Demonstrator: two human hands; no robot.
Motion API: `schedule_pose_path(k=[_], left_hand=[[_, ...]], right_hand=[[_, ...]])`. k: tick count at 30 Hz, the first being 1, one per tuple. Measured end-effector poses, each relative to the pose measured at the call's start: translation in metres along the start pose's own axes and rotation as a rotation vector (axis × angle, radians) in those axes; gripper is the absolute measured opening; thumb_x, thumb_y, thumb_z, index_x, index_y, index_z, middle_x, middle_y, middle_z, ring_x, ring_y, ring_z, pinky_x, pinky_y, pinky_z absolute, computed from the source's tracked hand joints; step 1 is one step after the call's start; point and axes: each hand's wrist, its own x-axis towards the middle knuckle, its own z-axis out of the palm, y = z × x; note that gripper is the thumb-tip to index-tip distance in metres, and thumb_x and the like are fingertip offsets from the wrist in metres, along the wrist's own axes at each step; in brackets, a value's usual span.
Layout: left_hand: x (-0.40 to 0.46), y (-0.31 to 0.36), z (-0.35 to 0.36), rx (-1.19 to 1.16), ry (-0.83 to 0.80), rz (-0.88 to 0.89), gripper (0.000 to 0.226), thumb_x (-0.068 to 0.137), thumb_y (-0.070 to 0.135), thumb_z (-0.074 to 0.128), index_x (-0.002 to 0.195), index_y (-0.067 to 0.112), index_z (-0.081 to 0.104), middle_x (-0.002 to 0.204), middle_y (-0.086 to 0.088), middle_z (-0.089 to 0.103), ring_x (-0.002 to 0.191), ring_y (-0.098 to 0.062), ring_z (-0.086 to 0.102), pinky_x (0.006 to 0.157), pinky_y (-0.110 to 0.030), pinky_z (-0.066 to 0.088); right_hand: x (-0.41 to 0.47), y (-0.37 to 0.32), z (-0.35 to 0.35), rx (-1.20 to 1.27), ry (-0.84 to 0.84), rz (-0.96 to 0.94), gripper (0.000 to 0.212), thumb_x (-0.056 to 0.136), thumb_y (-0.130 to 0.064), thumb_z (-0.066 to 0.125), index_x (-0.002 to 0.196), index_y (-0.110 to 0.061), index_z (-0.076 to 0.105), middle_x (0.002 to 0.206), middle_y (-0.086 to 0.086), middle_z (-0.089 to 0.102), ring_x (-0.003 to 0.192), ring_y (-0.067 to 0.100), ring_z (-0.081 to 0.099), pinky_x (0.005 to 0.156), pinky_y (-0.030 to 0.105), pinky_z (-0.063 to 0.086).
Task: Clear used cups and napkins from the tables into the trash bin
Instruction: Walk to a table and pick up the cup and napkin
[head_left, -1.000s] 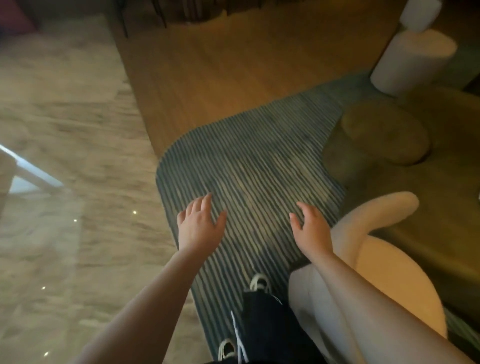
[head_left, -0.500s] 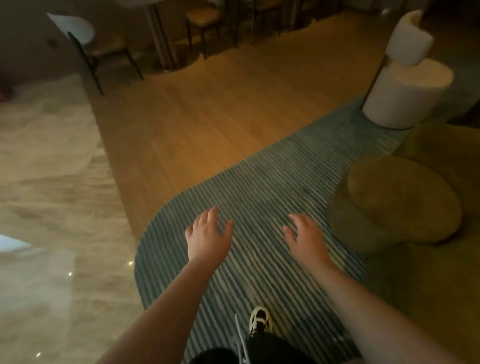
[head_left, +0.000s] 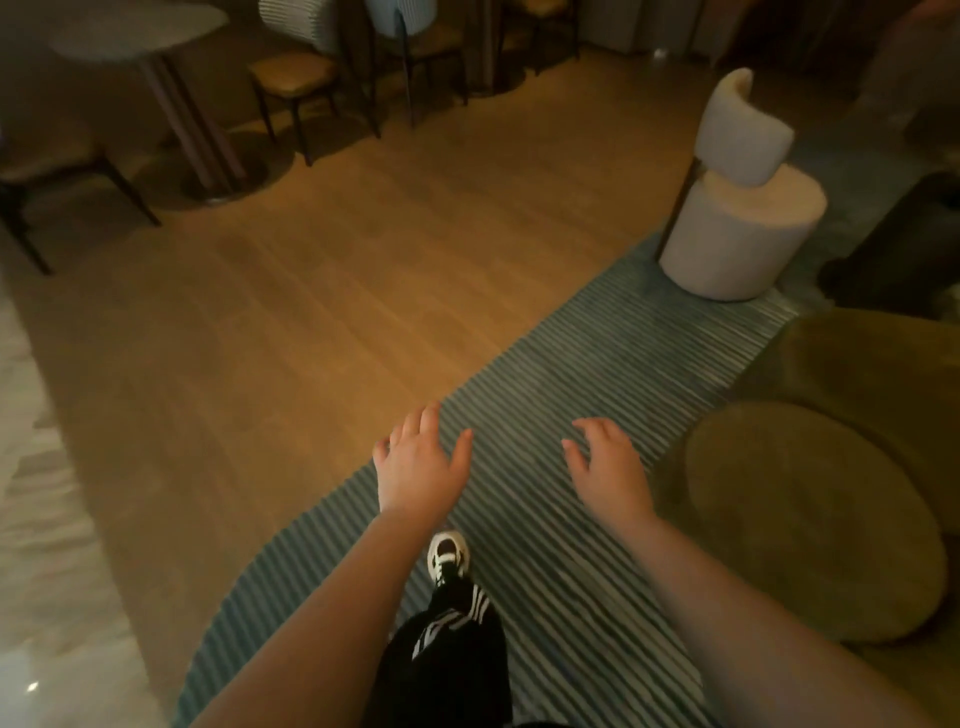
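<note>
My left hand (head_left: 418, 465) and my right hand (head_left: 608, 470) are both held out in front of me, palms down, fingers spread, with nothing in them. They hover over a blue-grey striped rug (head_left: 545, 374). A round grey table (head_left: 135, 31) on a slim pedestal stands at the far left; its top looks bare from here. No cup, napkin or trash bin shows in this view.
Wooden chairs (head_left: 296, 78) stand along the far edge of the wooden floor (head_left: 337, 249). A cream round chair (head_left: 737, 228) sits on the rug's far end. Olive poufs (head_left: 810, 514) crowd the right. Marble floor (head_left: 36, 545) lies left. My shoe (head_left: 448, 553) steps on the rug.
The view has swung up and forward along the rug: the table and chairs at the back have come into sight, the cream chair near my right arm is gone. Both hands stay open.
</note>
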Motion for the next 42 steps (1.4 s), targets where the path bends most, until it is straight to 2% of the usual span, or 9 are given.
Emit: schedule_pose_path(k=[5, 10, 19, 24, 28, 33, 35, 38, 42], left_hand=[[0.170, -0.008, -0.006, 0.062, -0.040, 0.080, 0.062, 0.092, 0.058, 0.034, 0.142, 0.020, 0.036, 0.142, -0.001, 0.045, 0.129, -0.021, 0.040, 0.105, -0.046, 0.027], [0.314, 0.006, -0.019, 0.076, -0.070, 0.148, 0.062, 0.092, 0.057, 0.036, 0.142, 0.020, 0.036, 0.144, -0.002, 0.043, 0.132, -0.019, 0.037, 0.105, -0.044, 0.026], [0.546, 0.047, 0.022, 0.033, -0.120, 0.246, 0.066, 0.090, 0.060, 0.030, 0.143, 0.021, 0.033, 0.146, -0.003, 0.040, 0.135, -0.018, 0.031, 0.107, -0.046, 0.023], [0.710, 0.095, 0.060, 0.050, -0.129, 0.292, 0.068, 0.087, 0.062, 0.028, 0.141, 0.021, 0.036, 0.144, -0.004, 0.042, 0.134, -0.019, 0.034, 0.105, -0.047, 0.025], [0.835, 0.145, 0.071, 0.087, -0.159, 0.308, 0.064, 0.090, 0.059, 0.034, 0.141, 0.020, 0.037, 0.144, -0.004, 0.043, 0.132, -0.021, 0.036, 0.104, -0.045, 0.026], [0.965, 0.211, 0.078, 0.047, -0.184, 0.344, 0.063, 0.091, 0.057, 0.034, 0.142, 0.020, 0.035, 0.143, -0.003, 0.043, 0.132, -0.020, 0.036, 0.105, -0.046, 0.026], [1.014, 0.234, 0.087, 0.028, -0.209, 0.362, 0.063, 0.092, 0.057, 0.033, 0.143, 0.020, 0.033, 0.143, -0.003, 0.043, 0.131, -0.020, 0.036, 0.106, -0.046, 0.026], [1.095, 0.268, 0.110, 0.032, -0.230, 0.368, 0.062, 0.092, 0.056, 0.033, 0.143, 0.020, 0.032, 0.144, -0.002, 0.041, 0.132, -0.020, 0.035, 0.107, -0.045, 0.024], [1.227, 0.315, 0.152, 0.022, -0.250, 0.386, 0.062, 0.091, 0.057, 0.034, 0.141, 0.021, 0.033, 0.144, -0.002, 0.041, 0.131, -0.021, 0.036, 0.106, -0.046, 0.022]], right_hand=[[0.151, -0.028, -0.003, -0.025, -0.001, 0.106, 0.040, 0.098, -0.038, 0.040, 0.131, -0.016, 0.047, 0.135, 0.004, 0.047, 0.123, 0.022, 0.044, 0.100, 0.041, 0.041], [0.274, -0.049, -0.018, -0.003, 0.057, 0.183, 0.041, 0.098, -0.036, 0.042, 0.132, -0.015, 0.047, 0.135, 0.005, 0.048, 0.122, 0.022, 0.046, 0.100, 0.041, 0.042], [0.489, -0.026, -0.029, 0.039, 0.134, 0.258, 0.040, 0.098, -0.035, 0.043, 0.132, -0.014, 0.048, 0.136, 0.005, 0.048, 0.125, 0.022, 0.044, 0.103, 0.043, 0.039], [0.647, 0.009, -0.043, 0.029, 0.161, 0.280, 0.040, 0.098, -0.034, 0.044, 0.132, -0.015, 0.048, 0.136, 0.006, 0.049, 0.125, 0.023, 0.044, 0.103, 0.040, 0.038], [0.772, 0.032, -0.075, 0.032, 0.177, 0.324, 0.039, 0.098, -0.032, 0.045, 0.131, -0.013, 0.049, 0.135, 0.007, 0.050, 0.124, 0.025, 0.045, 0.103, 0.040, 0.039], [0.899, 0.058, -0.121, 0.059, 0.223, 0.361, 0.036, 0.097, -0.028, 0.048, 0.129, -0.012, 0.051, 0.133, 0.009, 0.051, 0.124, 0.026, 0.045, 0.101, 0.041, 0.039], [0.947, 0.069, -0.136, 0.108, 0.250, 0.383, 0.035, 0.095, -0.025, 0.050, 0.127, -0.010, 0.053, 0.130, 0.012, 0.052, 0.121, 0.029, 0.047, 0.100, 0.044, 0.040], [1.025, 0.094, -0.155, 0.086, 0.303, 0.374, 0.032, 0.093, -0.020, 0.055, 0.121, -0.005, 0.058, 0.123, 0.018, 0.057, 0.115, 0.035, 0.052, 0.097, 0.043, 0.042], [1.152, 0.136, -0.178, 0.051, 0.305, 0.409, 0.034, 0.095, -0.025, 0.052, 0.124, -0.007, 0.055, 0.126, 0.014, 0.055, 0.118, 0.030, 0.049, 0.098, 0.040, 0.041]])
